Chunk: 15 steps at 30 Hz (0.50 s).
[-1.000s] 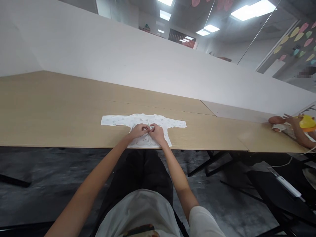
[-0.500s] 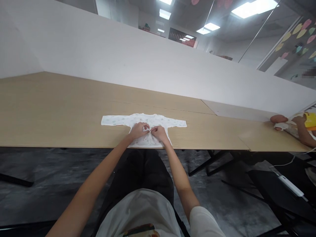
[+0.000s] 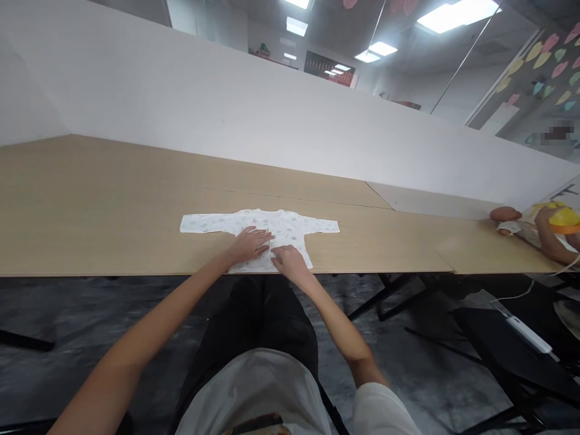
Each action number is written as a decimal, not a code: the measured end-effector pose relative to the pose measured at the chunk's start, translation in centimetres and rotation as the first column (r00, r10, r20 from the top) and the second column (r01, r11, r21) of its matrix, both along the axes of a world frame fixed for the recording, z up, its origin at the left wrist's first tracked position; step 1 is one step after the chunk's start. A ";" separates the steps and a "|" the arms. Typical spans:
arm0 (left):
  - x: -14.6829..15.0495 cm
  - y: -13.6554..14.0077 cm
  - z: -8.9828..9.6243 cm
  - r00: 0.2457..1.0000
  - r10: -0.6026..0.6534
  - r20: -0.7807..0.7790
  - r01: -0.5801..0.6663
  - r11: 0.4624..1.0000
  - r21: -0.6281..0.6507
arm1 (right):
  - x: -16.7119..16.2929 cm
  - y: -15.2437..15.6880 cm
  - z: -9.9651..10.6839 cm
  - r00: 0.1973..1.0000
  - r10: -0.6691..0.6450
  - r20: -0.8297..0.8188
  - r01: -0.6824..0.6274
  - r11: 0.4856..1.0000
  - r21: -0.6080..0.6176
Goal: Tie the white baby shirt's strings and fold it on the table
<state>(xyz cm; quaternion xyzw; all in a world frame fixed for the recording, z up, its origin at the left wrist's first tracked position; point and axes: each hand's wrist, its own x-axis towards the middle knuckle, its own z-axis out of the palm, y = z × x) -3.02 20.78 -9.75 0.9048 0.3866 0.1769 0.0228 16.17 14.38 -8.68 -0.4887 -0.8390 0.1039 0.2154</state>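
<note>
A small white baby shirt [image 3: 290, 226] with a tiny scattered print lies spread on the table, both sleeves out to the sides and its lower edge along the table's front edge. My left hand [image 3: 249, 243] rests flat on the left half of its front, fingers stretched towards the middle opening. Lower down, my right hand [image 3: 290, 263] touches the cloth just right of that opening, its fingers loosely bent and thumb apart from them. The shirt's cloth under both hands is hidden.
The wooden table [image 3: 113, 199] runs along a white partition [image 3: 226, 115]. At the far right are another person's arm [image 3: 550, 235], a yellow item [image 3: 564, 219] and a brown rounded object [image 3: 505, 214]. A black chair [image 3: 507, 338] with a white power strip [image 3: 529, 334] stands below.
Both hands have left their pinch at the shirt's middle. My left hand has flattened onto the cloth; my right has moved down and loosened. The gathered front now lies smoother.
</note>
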 end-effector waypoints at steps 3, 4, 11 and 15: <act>-1.2 0.8 0.4 0.996 0.039 -0.086 -0.034 0.998 0.057 | 0.9 0.7 0.6 0.998 0.053 -0.014 -0.054 0.997 -0.052; -1.8 1.4 0.7 0.991 0.078 -0.112 -0.070 0.995 0.078 | 1.3 1.7 1.0 0.998 0.047 -0.029 -0.049 0.997 -0.066; -7.3 7.1 2.1 0.838 0.504 -0.209 -0.519 0.855 -0.019 | 4.4 13.8 3.0 0.969 -0.245 -0.010 0.245 0.969 -0.026; -8.7 8.2 1.8 0.807 0.571 -0.152 -0.586 0.805 -0.087 | 5.4 17.0 1.6 0.944 -0.289 0.158 0.300 0.953 -0.049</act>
